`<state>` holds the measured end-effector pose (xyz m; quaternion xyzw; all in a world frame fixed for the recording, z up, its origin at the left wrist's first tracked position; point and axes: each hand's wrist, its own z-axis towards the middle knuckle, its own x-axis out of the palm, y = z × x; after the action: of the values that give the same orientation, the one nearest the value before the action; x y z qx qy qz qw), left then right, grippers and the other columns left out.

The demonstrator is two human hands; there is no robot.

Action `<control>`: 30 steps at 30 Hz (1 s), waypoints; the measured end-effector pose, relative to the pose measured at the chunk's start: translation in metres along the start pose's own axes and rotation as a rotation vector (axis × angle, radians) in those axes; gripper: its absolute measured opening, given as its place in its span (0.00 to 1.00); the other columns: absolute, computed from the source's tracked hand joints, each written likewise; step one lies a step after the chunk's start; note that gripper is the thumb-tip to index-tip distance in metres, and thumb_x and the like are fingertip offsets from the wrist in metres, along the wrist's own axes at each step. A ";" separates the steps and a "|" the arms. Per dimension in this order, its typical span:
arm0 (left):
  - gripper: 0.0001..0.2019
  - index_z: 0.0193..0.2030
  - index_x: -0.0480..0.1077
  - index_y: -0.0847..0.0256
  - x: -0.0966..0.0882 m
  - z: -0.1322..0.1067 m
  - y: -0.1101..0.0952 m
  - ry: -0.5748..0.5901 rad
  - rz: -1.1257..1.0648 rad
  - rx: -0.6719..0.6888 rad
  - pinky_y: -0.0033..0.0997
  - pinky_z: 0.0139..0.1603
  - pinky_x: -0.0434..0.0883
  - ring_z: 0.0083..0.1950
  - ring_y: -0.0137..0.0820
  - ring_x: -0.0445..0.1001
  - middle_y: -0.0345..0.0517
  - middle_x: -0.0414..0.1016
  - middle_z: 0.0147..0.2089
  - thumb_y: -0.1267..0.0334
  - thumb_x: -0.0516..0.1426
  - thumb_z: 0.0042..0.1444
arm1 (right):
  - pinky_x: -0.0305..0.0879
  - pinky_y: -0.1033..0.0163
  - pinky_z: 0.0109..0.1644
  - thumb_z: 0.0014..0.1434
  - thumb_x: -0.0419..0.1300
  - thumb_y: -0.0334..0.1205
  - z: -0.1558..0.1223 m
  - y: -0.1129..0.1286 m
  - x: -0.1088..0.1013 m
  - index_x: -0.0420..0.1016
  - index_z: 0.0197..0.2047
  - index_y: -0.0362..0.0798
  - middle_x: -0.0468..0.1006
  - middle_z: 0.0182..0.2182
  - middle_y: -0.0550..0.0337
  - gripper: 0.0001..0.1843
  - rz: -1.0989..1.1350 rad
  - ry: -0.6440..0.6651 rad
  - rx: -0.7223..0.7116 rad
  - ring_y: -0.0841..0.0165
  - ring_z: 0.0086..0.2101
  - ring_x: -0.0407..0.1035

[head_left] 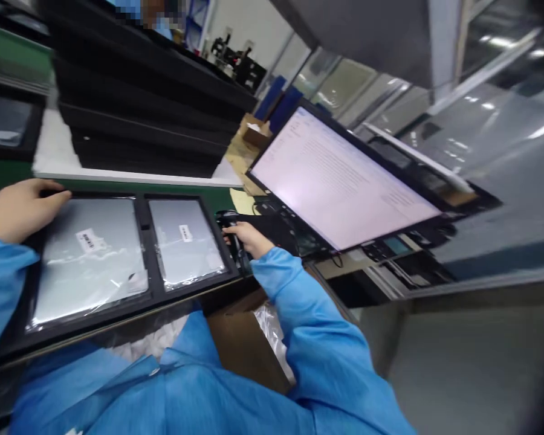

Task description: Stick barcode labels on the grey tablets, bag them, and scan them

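A black foam tray (145, 241) lies in front of me with two recesses. Each recess holds a flat silver panel in clear film: a larger panel (95, 266) on the left and a smaller panel (185, 251) on the right, both with barcode labels. My left hand (20, 208) grips the tray's far left corner, thumb on top. Just beyond the tray's right edge, my right hand (249, 237) has its fingers closed round a black handheld barcode scanner (239, 251), partly hidden by the fingers.
A tilted monitor (340, 175) shows text on the right. Behind the tray, stacked black trays (149, 115) stand on a white board (163, 177). Another filled tray (9, 124) is at far left. An open cardboard box (245, 344) sits below the table edge. A co-worker appears beyond the stack.
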<state>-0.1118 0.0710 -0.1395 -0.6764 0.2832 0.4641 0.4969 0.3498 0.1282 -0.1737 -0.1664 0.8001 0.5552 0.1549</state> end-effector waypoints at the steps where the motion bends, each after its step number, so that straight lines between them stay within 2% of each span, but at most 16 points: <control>1: 0.30 0.65 0.72 0.57 0.001 -0.002 0.004 0.011 -0.011 -0.030 0.48 0.65 0.70 0.63 0.52 0.73 0.50 0.75 0.64 0.42 0.50 0.64 | 0.70 0.63 0.29 0.53 0.68 0.32 0.003 0.010 0.000 0.70 0.30 0.47 0.73 0.20 0.62 0.09 0.006 0.021 -0.007 0.68 0.22 0.70; 4: 0.31 0.65 0.72 0.57 0.004 -0.002 -0.001 0.022 -0.041 -0.022 0.46 0.67 0.68 0.64 0.50 0.72 0.50 0.73 0.66 0.42 0.51 0.62 | 0.69 0.63 0.32 0.51 0.67 0.31 0.000 0.042 -0.006 0.71 0.30 0.48 0.72 0.19 0.65 0.08 -0.210 0.114 -0.216 0.67 0.24 0.70; 7: 0.31 0.65 0.72 0.57 0.006 -0.001 -0.008 0.018 -0.037 -0.020 0.47 0.66 0.69 0.62 0.50 0.72 0.50 0.74 0.65 0.42 0.51 0.62 | 0.69 0.62 0.39 0.48 0.69 0.31 -0.012 0.068 -0.007 0.75 0.32 0.48 0.77 0.24 0.62 0.09 -0.634 0.294 -0.520 0.64 0.31 0.74; 10: 0.31 0.65 0.72 0.57 0.007 -0.003 -0.009 0.009 -0.037 -0.016 0.50 0.66 0.70 0.62 0.51 0.72 0.50 0.73 0.66 0.41 0.50 0.63 | 0.66 0.61 0.41 0.44 0.70 0.28 -0.020 0.081 0.000 0.78 0.35 0.50 0.79 0.26 0.61 0.13 -0.940 0.379 -0.624 0.61 0.33 0.75; 13: 0.30 0.64 0.72 0.56 0.007 -0.005 -0.009 0.010 -0.030 -0.015 0.50 0.65 0.70 0.62 0.52 0.72 0.51 0.73 0.65 0.42 0.49 0.63 | 0.64 0.60 0.41 0.43 0.69 0.26 -0.021 0.081 0.006 0.80 0.37 0.50 0.81 0.28 0.59 0.16 -1.123 0.412 -0.659 0.60 0.34 0.75; 16: 0.30 0.64 0.72 0.56 0.006 -0.005 -0.010 0.025 -0.020 -0.021 0.50 0.65 0.70 0.62 0.52 0.72 0.50 0.74 0.64 0.41 0.50 0.62 | 0.63 0.60 0.41 0.46 0.68 0.28 -0.021 0.079 0.007 0.80 0.39 0.50 0.82 0.30 0.58 0.15 -1.156 0.398 -0.653 0.60 0.34 0.75; 21: 0.31 0.63 0.72 0.58 0.006 -0.002 -0.007 0.025 -0.021 0.006 0.49 0.65 0.70 0.60 0.50 0.72 0.52 0.75 0.61 0.40 0.50 0.62 | 0.65 0.61 0.40 0.51 0.69 0.32 -0.027 0.078 0.002 0.79 0.40 0.49 0.82 0.30 0.57 0.12 -0.984 0.314 -0.599 0.62 0.32 0.75; 24: 0.36 0.63 0.72 0.60 0.006 -0.002 -0.005 0.030 -0.029 0.025 0.49 0.64 0.70 0.57 0.50 0.73 0.53 0.75 0.59 0.35 0.49 0.61 | 0.68 0.61 0.43 0.52 0.71 0.34 -0.024 0.073 -0.012 0.79 0.44 0.48 0.83 0.32 0.56 0.15 -0.928 0.158 -0.604 0.60 0.34 0.76; 27: 0.40 0.64 0.72 0.60 0.003 -0.006 -0.005 0.020 -0.048 0.026 0.50 0.64 0.70 0.58 0.51 0.73 0.54 0.75 0.61 0.31 0.50 0.59 | 0.70 0.59 0.41 0.56 0.70 0.37 -0.019 0.052 -0.029 0.78 0.45 0.45 0.81 0.30 0.57 0.13 -0.820 -0.047 -0.436 0.61 0.31 0.76; 30: 0.42 0.66 0.71 0.60 0.000 -0.008 -0.006 0.030 -0.069 0.052 0.49 0.63 0.71 0.56 0.50 0.74 0.54 0.75 0.60 0.30 0.52 0.57 | 0.70 0.60 0.40 0.56 0.71 0.37 -0.019 0.018 -0.033 0.78 0.40 0.45 0.81 0.30 0.56 0.10 -0.782 -0.164 -0.227 0.62 0.31 0.76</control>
<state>-0.1038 0.0655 -0.1368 -0.6797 0.2788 0.4290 0.5256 0.3702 0.1197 -0.1380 -0.4292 0.5952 0.5505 0.3980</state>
